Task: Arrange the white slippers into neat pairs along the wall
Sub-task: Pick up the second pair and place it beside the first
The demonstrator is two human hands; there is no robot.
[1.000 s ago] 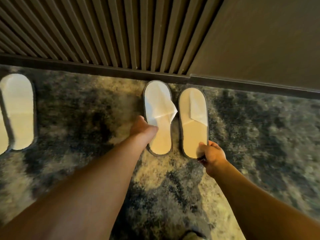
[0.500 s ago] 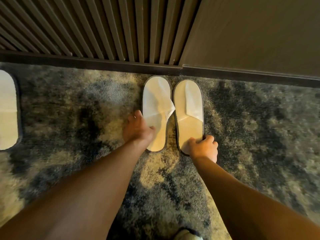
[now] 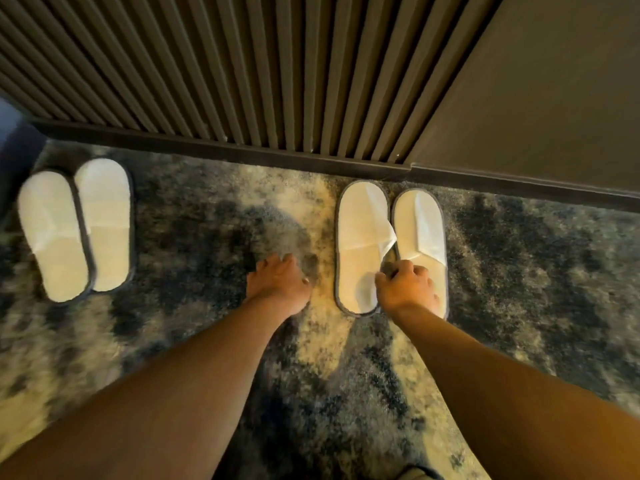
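Two flat white slippers [image 3: 362, 251], grey-edged, were laid toes-to-wall on mottled shaggy carpet [image 3: 194, 237]; the right hand [image 3: 407, 289] was curled over them, the left hand [image 3: 278, 284] spread empty.

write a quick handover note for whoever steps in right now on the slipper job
Left hand: empty, fingers spread, on or just above the carpet to the left of the near pair, touching no slipper.
Right hand: closed at the heel end of the near pair, over the gap between the two slippers; whether it grips anything cannot be told.
Far pair: side by side further left along the wall, slightly angled.
Done: both pairs sit together, toes toward the baseboard.
Left: the near pair's left slipper has a strap corner flipped over its neighbour; flatten it, perhaps straighten the far pair.
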